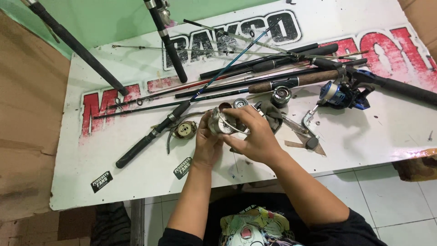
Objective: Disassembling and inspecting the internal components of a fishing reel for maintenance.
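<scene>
While the silver spinning-reel body sits raised just above the white bench, near its front edge, the work looks to be partway through taking the reel apart or refitting it. The left hand cups it from below, fingers wrapped round it; the right hand reaches across, fingertips pinching its wire bail at the top. Any next move would call for a steady grip and a fine twist. Both forearms come up from below. A brass-coloured side plate lies just left, fishing rods and a blue reel behind.
</scene>
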